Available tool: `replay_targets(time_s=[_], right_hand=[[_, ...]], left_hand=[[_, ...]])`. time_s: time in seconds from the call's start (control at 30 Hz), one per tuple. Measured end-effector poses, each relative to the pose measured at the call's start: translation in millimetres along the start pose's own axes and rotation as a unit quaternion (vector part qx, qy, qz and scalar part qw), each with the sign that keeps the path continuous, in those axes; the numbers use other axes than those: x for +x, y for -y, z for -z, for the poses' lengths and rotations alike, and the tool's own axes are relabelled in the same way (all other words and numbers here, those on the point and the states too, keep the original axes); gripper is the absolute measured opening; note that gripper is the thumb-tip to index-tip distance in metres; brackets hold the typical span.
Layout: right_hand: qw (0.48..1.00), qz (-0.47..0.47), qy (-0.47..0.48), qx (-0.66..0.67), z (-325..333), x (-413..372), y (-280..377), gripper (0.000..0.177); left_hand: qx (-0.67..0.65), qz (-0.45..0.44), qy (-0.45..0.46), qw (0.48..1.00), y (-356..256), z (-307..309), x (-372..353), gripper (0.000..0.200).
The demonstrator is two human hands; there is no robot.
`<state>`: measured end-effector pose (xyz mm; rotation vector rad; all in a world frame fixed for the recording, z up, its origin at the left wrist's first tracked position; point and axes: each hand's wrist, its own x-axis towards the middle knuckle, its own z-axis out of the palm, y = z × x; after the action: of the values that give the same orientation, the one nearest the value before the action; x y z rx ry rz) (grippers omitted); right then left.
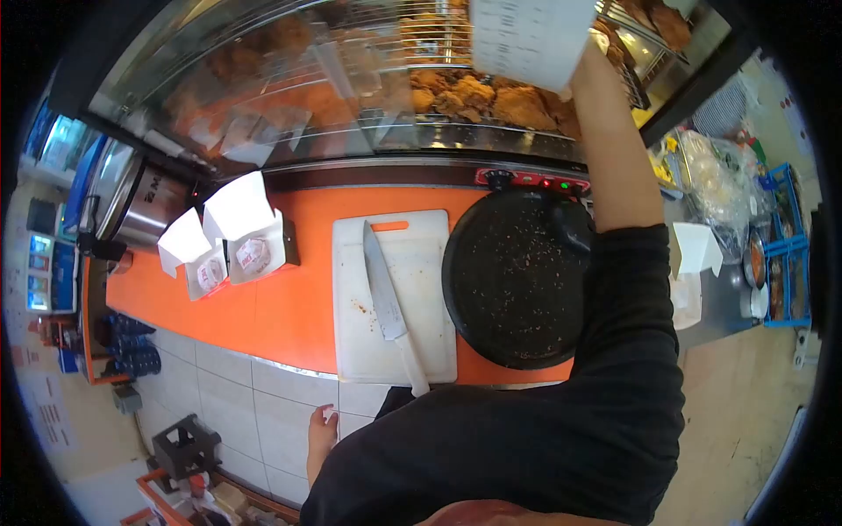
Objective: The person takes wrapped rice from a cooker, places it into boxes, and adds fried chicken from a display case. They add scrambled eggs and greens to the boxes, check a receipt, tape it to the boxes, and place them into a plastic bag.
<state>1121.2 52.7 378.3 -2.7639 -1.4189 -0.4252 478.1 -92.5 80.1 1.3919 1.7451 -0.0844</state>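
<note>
Looks like reaching-in: right arm is up by the fried chicken, top centre; can't tell that hand's grip. Left hand dangles loose, lower centre. Next probably needs careful clearance.

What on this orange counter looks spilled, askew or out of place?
Loose brown crumbs lie on the white cutting board and more speckle the round black tray, looking untidy; the chef's knife lies slanted, handle jutting past the board's edge.

At upper right, most of the right hand hides behind a white sheet, cut off by the top edge, its print too small for me to read. The black sleeve covers the round pan at its right rim.
</note>
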Motion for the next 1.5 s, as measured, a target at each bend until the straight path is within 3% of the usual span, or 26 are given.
replay_targets(time_s=[0.13, 0.27, 0.37, 0.4, 0.5, 0.57, 0.63, 0.73, 0.77, 0.87, 0.9, 1.1, 1.5], right_hand=[[0.998, 0.004, -0.039, 0.051, 13.9, -29.3, 25.4, 0.030], [0.996, -0.018, -0.052, 0.067, 32.3, -53.5, 8.9, 0.031], [0.993, -0.076, -0.045, 0.080, 48.0, -77.7, -33.1, 0.030], [0.971, -0.173, -0.095, 0.135, -1.9, -40.6, -45.4, 0.029], [0.997, -0.024, -0.044, 0.059, -5.2, -48.9, -34.2, 0.026], [0.990, -0.043, -0.026, 0.133, 0.8, -44.2, -8.9, 0.024], [0.982, -0.027, -0.010, 0.188, 1.3, -34.1, 9.3, 0.024], [0.986, 0.031, -0.053, 0.153, 25.2, -42.5, -13.2, 0.022], [0.981, -0.001, 0.005, 0.195, 24.5, -30.2, -25.4, 0.038], [0.986, -0.026, 0.015, 0.163, 12.2, 3.3, -54.1, 0.037], [0.989, -0.020, 0.013, 0.145, 8.8, 13.5, -58.3, 0.037], [0.996, 0.000, 0.027, 0.081, -6.2, 55.1, -60.3, 0.034], [0.997, -0.009, 0.030, 0.071, -0.4, 48.4, -50.1, 0.032]], left_hand=[[0.041, -0.005, 0.036, 0.999, 44.9, 3.8, 29.5, 0.030], [0.071, -0.046, 0.044, 0.995, -7.2, 20.3, 11.4, 0.032], [0.047, -0.043, 0.044, 0.997, -3.9, 24.1, 10.8, 0.033], [0.051, -0.039, 0.044, 0.997, -5.9, 24.6, 6.6, 0.034], [0.123, -0.007, 0.065, 0.990, -51.6, 15.7, -24.9, 0.037], [0.155, -0.002, 0.081, 0.985, -71.7, 9.6, -42.2, 0.039], [0.132, -0.073, 0.098, 0.984, -46.9, 6.5, -20.1, 0.042], [0.103, -0.134, 0.093, 0.981, -16.3, 9.7, -10.6, 0.044], [0.092, -0.149, 0.089, 0.981, -7.5, 7.5, -8.7, 0.044], [0.088, -0.084, 0.091, 0.988, 116.2, -2.2, 26.8, 0.043], [0.094, -0.061, 0.087, 0.990, 122.7, -8.5, 18.6, 0.043], [0.108, 0.006, 0.089, 0.990, 35.1, -28.1, -25.6, 0.043], [0.117, 0.009, 0.097, 0.988, -14.9, -24.2, -38.3, 0.042]])
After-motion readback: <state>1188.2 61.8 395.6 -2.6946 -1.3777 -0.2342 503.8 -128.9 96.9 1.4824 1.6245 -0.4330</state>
